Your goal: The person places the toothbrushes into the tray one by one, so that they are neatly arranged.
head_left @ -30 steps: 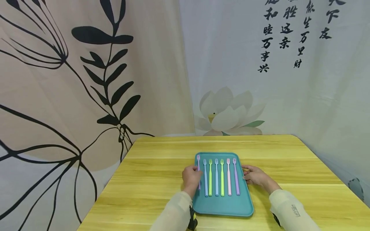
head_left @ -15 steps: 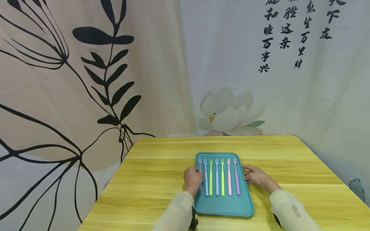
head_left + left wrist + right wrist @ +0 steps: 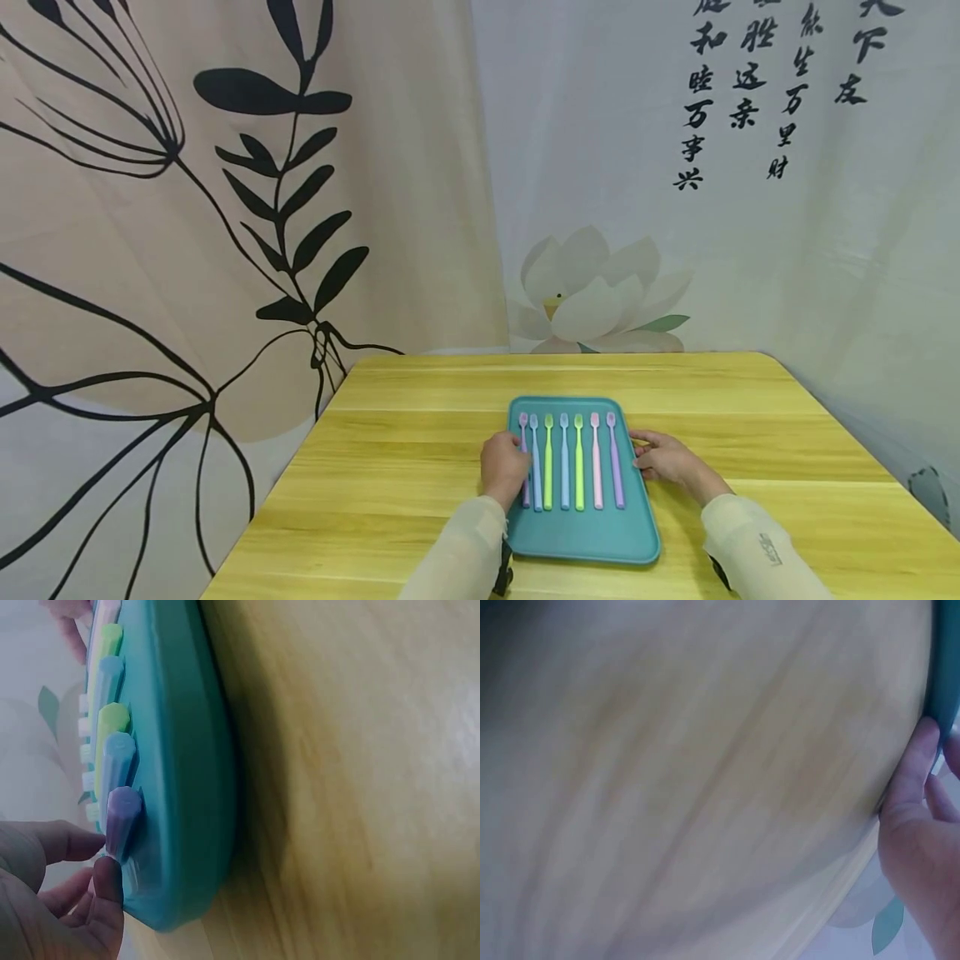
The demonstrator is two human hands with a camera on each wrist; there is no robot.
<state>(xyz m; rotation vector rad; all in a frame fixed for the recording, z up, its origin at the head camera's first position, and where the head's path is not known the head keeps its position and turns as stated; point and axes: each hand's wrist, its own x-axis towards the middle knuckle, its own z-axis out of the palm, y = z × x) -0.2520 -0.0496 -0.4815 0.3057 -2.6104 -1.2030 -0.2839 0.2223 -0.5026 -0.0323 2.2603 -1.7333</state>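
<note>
In the head view a teal tray (image 3: 581,535) lies on the table, bearing several toothbrushes in an upright row. My left hand (image 3: 504,469) reaches over the tray's left rim and pinches the leftmost purple toothbrush (image 3: 527,493). The left wrist view has thumb and finger at the end of that purple handle (image 3: 124,812). Right beside it lies a light blue toothbrush (image 3: 537,477); yellow-green, blue and pink ones follow, then another purple toothbrush (image 3: 616,471) at the right end. My right hand (image 3: 667,458) holds the tray's right rim, thumb against its outer side in the right wrist view.
The yellow wooden table (image 3: 405,467) extends around the tray on all sides. Behind it hangs a cloth backdrop (image 3: 420,208) printed with dark leaves, a pale flower and black characters.
My left hand has moved slightly right, bringing the leftmost purple toothbrush nearer me and closer to the light blue one, its head now level with the row. The right hand stays at the rim.
</note>
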